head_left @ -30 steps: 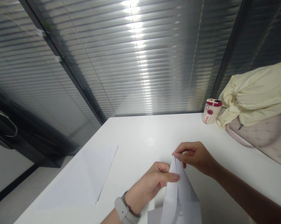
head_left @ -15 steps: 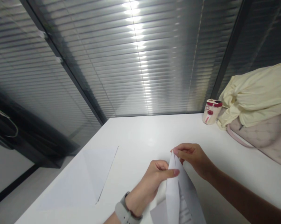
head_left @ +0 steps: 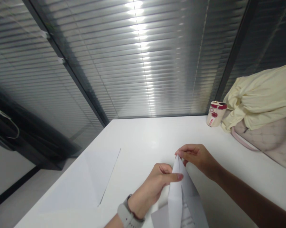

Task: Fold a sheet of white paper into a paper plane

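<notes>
A folded sheet of white paper (head_left: pixel 175 202) rises to a narrow point, with printed text visible on an inner part near the bottom edge. My left hand (head_left: pixel 158 180) grips its left side, thumb lying across the front fold and fingers behind. At the paper's tip, my right hand (head_left: pixel 195 158) pinches the point between thumb and fingers. A grey watch is on my left wrist.
White sheets (head_left: pixel 86 180) lie on the left of the white table (head_left: pixel 143 133). At the back right stands a cream and red cup (head_left: pixel 216 114), beside a pink bag (head_left: pixel 271 136) with a pale yellow cloth (head_left: pixel 266 95) on top. Blinds are behind the table.
Both hands keep their hold on the folded paper. My right hand's knuckles have lifted very slightly at the tip, and the paper's lower part has shifted a little left.
</notes>
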The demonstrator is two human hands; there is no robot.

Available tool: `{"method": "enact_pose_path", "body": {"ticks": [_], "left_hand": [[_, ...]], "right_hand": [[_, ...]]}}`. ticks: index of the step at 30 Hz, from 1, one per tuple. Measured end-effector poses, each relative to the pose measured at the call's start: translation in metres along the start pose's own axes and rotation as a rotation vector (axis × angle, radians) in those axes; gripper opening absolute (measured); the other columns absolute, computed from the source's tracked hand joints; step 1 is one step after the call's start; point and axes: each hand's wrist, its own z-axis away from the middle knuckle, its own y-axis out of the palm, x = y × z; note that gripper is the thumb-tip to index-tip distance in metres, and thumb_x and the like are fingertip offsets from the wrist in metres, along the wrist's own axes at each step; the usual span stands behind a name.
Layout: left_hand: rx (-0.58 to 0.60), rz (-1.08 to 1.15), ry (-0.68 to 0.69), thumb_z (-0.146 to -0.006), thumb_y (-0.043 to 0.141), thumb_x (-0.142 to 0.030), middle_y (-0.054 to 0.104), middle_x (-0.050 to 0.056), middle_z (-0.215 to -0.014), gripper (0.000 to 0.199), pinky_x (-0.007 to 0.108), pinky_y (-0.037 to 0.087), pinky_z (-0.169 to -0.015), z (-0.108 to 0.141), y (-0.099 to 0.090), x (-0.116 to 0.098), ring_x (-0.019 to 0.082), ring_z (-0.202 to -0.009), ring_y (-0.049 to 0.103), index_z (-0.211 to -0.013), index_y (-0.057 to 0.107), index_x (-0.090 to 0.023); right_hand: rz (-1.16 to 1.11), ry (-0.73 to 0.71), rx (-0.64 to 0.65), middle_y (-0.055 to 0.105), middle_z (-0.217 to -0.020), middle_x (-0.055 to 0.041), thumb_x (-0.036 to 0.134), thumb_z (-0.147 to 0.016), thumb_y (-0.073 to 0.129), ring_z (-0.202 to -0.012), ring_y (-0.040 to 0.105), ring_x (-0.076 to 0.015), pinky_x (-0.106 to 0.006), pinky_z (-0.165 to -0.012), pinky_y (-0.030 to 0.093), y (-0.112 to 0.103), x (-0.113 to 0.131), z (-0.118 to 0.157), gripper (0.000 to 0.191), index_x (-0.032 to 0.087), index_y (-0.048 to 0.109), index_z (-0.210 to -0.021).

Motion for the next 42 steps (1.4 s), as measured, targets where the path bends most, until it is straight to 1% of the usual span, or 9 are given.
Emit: {"method": "enact_pose_path", "body": {"ticks": [6,13,17,20,23,26,34,39,42], "left_hand": [[-0.012,-0.014,-0.008,-0.051,0.086,-0.023,0.047,-0.006,-0.042,0.035,0.022,0.025,-0.042,-0.001,0.0,0.003,0.005,-0.04,0.039,-0.044,0.053,-0.014],[-0.046,0.01,0.019,-0.051,0.087,-0.022,0.047,-0.006,-0.043,0.038,0.021,0.028,-0.043,0.0,0.0,0.004,0.005,-0.04,0.04,-0.044,0.05,-0.015],[-0.049,0.01,0.027,-0.052,0.086,-0.025,0.051,-0.005,-0.044,0.037,0.021,0.029,-0.044,-0.001,-0.001,0.004,0.007,-0.041,0.042,-0.044,0.051,-0.015],[-0.094,-0.04,0.051,-0.053,0.086,-0.025,0.048,-0.005,-0.044,0.037,0.021,0.028,-0.044,-0.002,-0.002,0.004,0.006,-0.041,0.04,-0.044,0.051,-0.015],[-0.118,-0.09,0.074,-0.052,0.087,-0.025,0.046,-0.006,-0.044,0.038,0.021,0.026,-0.044,-0.003,-0.001,0.005,0.005,-0.042,0.039,-0.044,0.051,-0.015],[-0.111,-0.11,0.08,-0.053,0.086,-0.026,0.051,-0.004,-0.046,0.036,0.022,0.028,-0.045,-0.003,-0.001,0.006,0.007,-0.044,0.043,-0.044,0.053,-0.015],[-0.13,-0.153,0.094,-0.053,0.087,-0.029,0.051,-0.004,-0.046,0.037,0.022,0.027,-0.045,-0.004,0.0,0.006,0.007,-0.044,0.042,-0.045,0.054,-0.015],[-0.135,-0.15,0.106,-0.054,0.086,-0.029,0.051,-0.004,-0.047,0.037,0.022,0.027,-0.046,-0.005,0.001,0.007,0.007,-0.044,0.041,-0.045,0.053,-0.015],[-0.141,-0.129,0.125,-0.055,0.086,-0.028,0.048,-0.005,-0.046,0.039,0.022,0.026,-0.045,-0.005,0.001,0.008,0.006,-0.044,0.038,-0.045,0.05,-0.015]], "right_hand": [[-0.018,0.042,-0.09,0.065,-0.059,-0.0012,0.044,-0.068,0.073,-0.055,0.058,-0.0142,-0.027,-0.054,0.049,0.007,-0.005,0.002,0.03,0.015,0.069,-0.068],[0.054,-0.044,-0.234,0.068,-0.06,-0.0034,0.046,-0.071,0.069,-0.059,0.062,-0.0178,-0.029,-0.056,0.051,0.012,-0.012,0.005,0.031,0.016,0.07,-0.067],[0.012,-0.028,-0.157,0.073,-0.075,-0.0072,0.051,-0.075,0.064,-0.071,0.066,-0.0208,-0.032,-0.064,0.055,0.009,-0.008,0.003,0.037,0.016,0.074,-0.075],[0.017,0.02,-0.083,0.074,-0.08,-0.0077,0.048,-0.072,0.07,-0.071,0.066,-0.0202,-0.031,-0.064,0.055,0.005,-0.003,0.002,0.033,0.016,0.075,-0.079],[0.057,0.049,-0.083,0.072,-0.07,-0.0052,0.043,-0.068,0.074,-0.062,0.063,-0.0175,-0.029,-0.058,0.053,0.003,-0.002,0.003,0.028,0.016,0.073,-0.073],[0.073,0.043,-0.094,0.068,-0.061,-0.0025,0.044,-0.068,0.073,-0.055,0.059,-0.0151,-0.027,-0.053,0.05,0.004,-0.001,0.003,0.028,0.016,0.072,-0.068],[0.069,0.042,-0.12,0.061,-0.052,0.0002,0.046,-0.07,0.071,-0.049,0.054,-0.013,-0.024,-0.048,0.044,0.009,-0.004,0.001,0.031,0.016,0.064,-0.062],[0.124,-0.002,-0.18,0.054,-0.047,0.0028,0.052,-0.073,0.066,-0.045,0.048,-0.0117,-0.023,-0.043,0.037,0.012,-0.008,0.002,0.038,0.018,0.056,-0.06],[0.143,-0.014,-0.206,0.052,-0.047,0.0031,0.053,-0.073,0.066,-0.045,0.046,-0.0116,-0.024,-0.043,0.035,0.012,-0.008,0.002,0.038,0.018,0.057,-0.06]]}}
